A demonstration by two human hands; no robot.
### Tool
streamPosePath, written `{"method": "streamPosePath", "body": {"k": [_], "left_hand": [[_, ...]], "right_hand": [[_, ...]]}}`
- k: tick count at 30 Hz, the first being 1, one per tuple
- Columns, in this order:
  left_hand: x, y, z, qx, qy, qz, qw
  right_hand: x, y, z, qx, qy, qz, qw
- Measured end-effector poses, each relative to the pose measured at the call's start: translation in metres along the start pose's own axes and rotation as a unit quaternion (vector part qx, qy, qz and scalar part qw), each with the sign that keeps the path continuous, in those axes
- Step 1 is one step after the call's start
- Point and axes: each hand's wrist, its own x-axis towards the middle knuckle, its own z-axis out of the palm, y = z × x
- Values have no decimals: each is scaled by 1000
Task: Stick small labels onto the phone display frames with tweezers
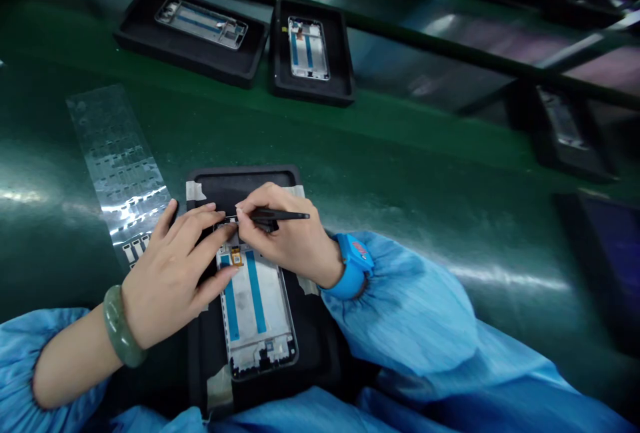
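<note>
A phone frame (270,293) with blue strips and an orange flex cable (237,257) lies in a black tray (205,353) taped at its edges. My left hand (175,266), a green bangle at the wrist, is spread over the frame's upper left; its fingertips touch the top edge and the thumb rests near the cable. My right hand (280,233) pinches black tweezers (287,215) at the frame's top end. Their tips are hidden behind the fingers. A blue band (353,265) circles my right wrist.
Left of the tray lies a clear plastic sheet (120,160) with small stickers on it. Two black trays, a left one (200,63) and a right one (340,53), hold phone frames at the back. Another tray (575,146) and a dark, blurred object (605,253) are at the right.
</note>
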Motion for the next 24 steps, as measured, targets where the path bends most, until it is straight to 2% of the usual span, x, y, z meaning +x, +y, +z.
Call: {"method": "streamPosePath", "body": {"k": [5,7,11,13,14,16,19,24], "left_hand": [[0,0,0,3,2,-1,1000],[0,0,0,3,4,-4,1000],[-1,0,1,2,0,-11,1000],[-1,0,1,0,-1,-12,1000],[-1,0,1,-1,-1,-12,1000],[-1,0,1,-2,2,-12,1000],[0,0,0,6,3,-7,1000],[-4,-11,-8,7,-4,39,999]], "right_hand": [[1,-2,0,-17,-26,-38,999],[2,0,-6,12,4,-17,1000],[2,14,-26,62,112,67,990],[1,25,-36,43,117,68,990],[1,30,-39,15,97,60,993],[0,38,-43,-68,15,43,997],[0,44,-43,-161,-104,48,980],[3,55,-48,-140,-137,78,978]]}}
